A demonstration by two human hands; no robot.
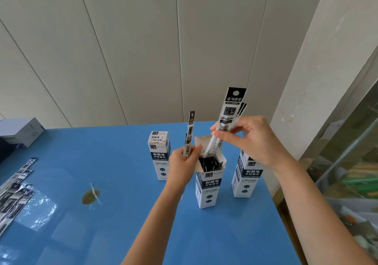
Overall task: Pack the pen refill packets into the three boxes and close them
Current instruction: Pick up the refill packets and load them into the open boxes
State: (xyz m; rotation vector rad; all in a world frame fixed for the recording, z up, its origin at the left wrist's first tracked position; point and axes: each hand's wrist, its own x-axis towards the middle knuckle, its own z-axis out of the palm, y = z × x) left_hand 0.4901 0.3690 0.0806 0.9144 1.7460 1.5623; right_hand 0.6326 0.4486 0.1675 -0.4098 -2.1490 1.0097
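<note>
Three tall white and dark boxes stand upright on the blue table (122, 224). The middle box (208, 185) is open at the top, with dark packet tops showing inside. My right hand (251, 140) pinches a few long refill packets (229, 117) whose lower ends dip into that opening. My left hand (184, 162) grips one thin packet (190, 134) upright beside the open flap. The left box (160, 154) is closed. The right box (245, 174) stands behind my right wrist, its top hidden.
Several loose refill packets (14, 193) lie fanned at the table's left edge. A grey carton (20, 132) sits at the far left back. A brown spot (91, 196) marks the table. Grey wall panels rise behind; a cluttered shelf (347, 172) stands to the right.
</note>
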